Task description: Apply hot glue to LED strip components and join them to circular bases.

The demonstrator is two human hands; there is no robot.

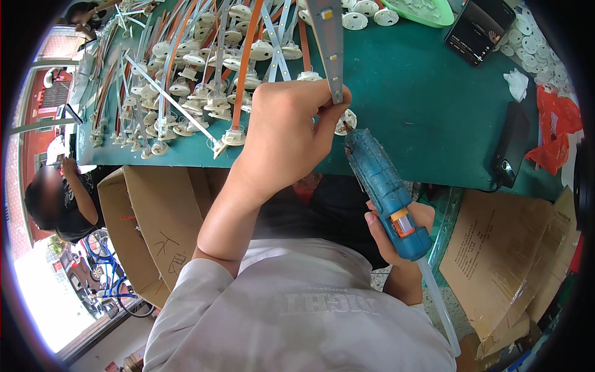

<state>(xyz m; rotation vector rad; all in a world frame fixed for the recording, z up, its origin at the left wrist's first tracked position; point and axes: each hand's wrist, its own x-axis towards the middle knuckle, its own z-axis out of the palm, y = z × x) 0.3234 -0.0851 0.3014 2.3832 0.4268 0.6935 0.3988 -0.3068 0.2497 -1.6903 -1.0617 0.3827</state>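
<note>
My left hand [286, 131] pinches the lower end of a grey LED strip [328, 46], which stands up above the green table. Just below those fingertips is a white round base [345, 123], partly hidden by the hand. In my right hand [383, 240] is a blue hot glue gun [381, 177], its fingers wrapped around the handle. The gun's nozzle points at the white base; whether it touches cannot be made out. A long translucent glue stick [439, 304] sticks out of the gun's rear end.
Many strips on white round bases [198, 90] crowd the left of the green table [409, 93]. A phone [480, 28], black device [512, 146], red plastic bag [548, 127], and loose white discs [532, 46] lie right. Cardboard boxes [158, 223] flank me. Another person [77, 198] sits left.
</note>
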